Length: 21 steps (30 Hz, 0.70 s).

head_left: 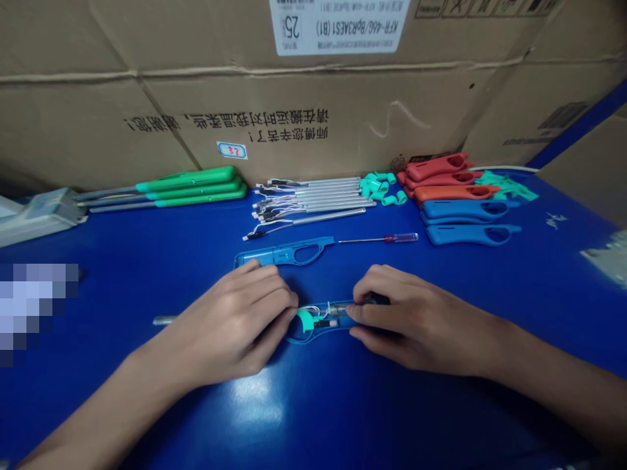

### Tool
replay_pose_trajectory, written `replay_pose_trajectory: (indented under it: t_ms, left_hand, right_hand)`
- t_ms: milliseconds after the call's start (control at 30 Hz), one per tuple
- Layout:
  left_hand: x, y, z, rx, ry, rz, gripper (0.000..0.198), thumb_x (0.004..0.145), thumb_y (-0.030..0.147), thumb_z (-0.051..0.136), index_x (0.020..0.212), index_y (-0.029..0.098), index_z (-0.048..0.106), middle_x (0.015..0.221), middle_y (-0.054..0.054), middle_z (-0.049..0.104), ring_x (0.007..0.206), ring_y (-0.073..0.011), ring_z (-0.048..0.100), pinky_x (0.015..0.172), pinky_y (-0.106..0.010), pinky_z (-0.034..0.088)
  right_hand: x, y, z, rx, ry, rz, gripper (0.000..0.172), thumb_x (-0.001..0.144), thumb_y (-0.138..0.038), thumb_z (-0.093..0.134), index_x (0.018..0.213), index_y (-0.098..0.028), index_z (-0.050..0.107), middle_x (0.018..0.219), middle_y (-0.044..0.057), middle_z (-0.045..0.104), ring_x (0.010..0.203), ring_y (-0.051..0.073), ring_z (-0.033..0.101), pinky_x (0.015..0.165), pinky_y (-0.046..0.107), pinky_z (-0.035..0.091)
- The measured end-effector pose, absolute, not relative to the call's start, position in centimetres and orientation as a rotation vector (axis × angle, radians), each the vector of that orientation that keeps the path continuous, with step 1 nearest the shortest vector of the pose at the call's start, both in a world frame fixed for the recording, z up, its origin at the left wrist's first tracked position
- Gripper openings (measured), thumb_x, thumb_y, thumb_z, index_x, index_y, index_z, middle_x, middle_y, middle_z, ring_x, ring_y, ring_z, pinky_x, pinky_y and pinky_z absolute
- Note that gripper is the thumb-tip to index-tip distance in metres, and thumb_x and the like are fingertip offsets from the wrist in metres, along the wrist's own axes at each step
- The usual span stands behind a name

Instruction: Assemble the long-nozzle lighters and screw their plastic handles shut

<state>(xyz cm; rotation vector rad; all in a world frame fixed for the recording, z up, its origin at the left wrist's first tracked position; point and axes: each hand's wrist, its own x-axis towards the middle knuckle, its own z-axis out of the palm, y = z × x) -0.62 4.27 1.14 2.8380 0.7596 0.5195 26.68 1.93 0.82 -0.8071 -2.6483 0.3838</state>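
Observation:
An open blue lighter casing (321, 331) lies between my hands, its inner parts showing. Inside are a teal trigger (306, 320), white wires, a small black part and a clear tank (337, 309). My left hand (245, 316) is closed around the casing's left end, and a metal tube (164, 320) sticks out beyond it. The fingers of my right hand (416, 320) grip the right end, with the index fingertip at the clear tank. Just behind my hands rests another blue casing half (294, 254), hollow side up. A screwdriver (401, 238) with a clear and red handle lies to its right.
Behind are green lighters (196, 186), metal tubes with wires (323, 201) and teal triggers (377, 186). Red, orange and blue casing halves (465, 212) are stacked at the right, near more teal pieces (507, 186). A cardboard box (196, 98) walls off the back of the blue table (313, 418).

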Motion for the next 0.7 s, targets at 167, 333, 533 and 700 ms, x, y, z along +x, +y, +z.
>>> replay_pose_trajectory:
  t_ms: [167, 333, 533, 700]
  left_hand:
    - [-0.68, 4.23, 1.02, 2.802, 0.806, 0.494, 0.017, 0.097, 0.014, 0.047, 0.091, 0.014, 0.063, 0.082, -0.007, 0.06, 0.077, -0.0191, 0.051, 0.071, -0.035, 0.04]
    - [-0.67, 4.23, 0.81, 2.77, 0.825, 0.48, 0.017, 0.097, 0.015, 0.047, 0.093, 0.014, 0.063, 0.082, -0.006, 0.06, 0.078, -0.0195, 0.05, 0.072, -0.036, 0.039]
    - [-0.77, 4.18, 0.86, 2.777, 0.83, 0.484, 0.019, 0.097, 0.016, 0.047, 0.092, 0.015, 0.066, 0.084, -0.007, 0.061, 0.081, -0.0207, 0.052, 0.076, -0.039, 0.04]
    - [-0.71, 3.94, 1.11, 2.781, 0.792, 0.497, 0.017, 0.095, 0.015, 0.051, 0.103, 0.014, 0.066, 0.089, -0.008, 0.063, 0.083, -0.0214, 0.052, 0.076, -0.038, 0.041]
  right_hand:
    - [26.61, 1.93, 0.72, -0.806, -2.645, 0.392, 0.019, 0.097, -0.02, 0.057, 0.091, -0.012, 0.072, 0.098, 0.011, 0.061, 0.086, 0.02, 0.054, 0.079, 0.034, 0.049]
    - [26.58, 1.96, 0.65, -0.79, -2.642, 0.401, 0.019, 0.096, -0.02, 0.058, 0.095, -0.011, 0.073, 0.097, 0.012, 0.061, 0.085, 0.02, 0.054, 0.079, 0.035, 0.049]
    - [26.62, 2.01, 0.77, -0.799, -2.642, 0.411, 0.018, 0.096, -0.019, 0.058, 0.096, -0.01, 0.074, 0.098, 0.012, 0.061, 0.086, 0.02, 0.055, 0.078, 0.035, 0.049]
    - [26.62, 1.98, 0.75, -0.801, -2.637, 0.399, 0.018, 0.096, -0.02, 0.058, 0.098, -0.01, 0.074, 0.098, 0.012, 0.061, 0.086, 0.02, 0.055, 0.079, 0.035, 0.049]
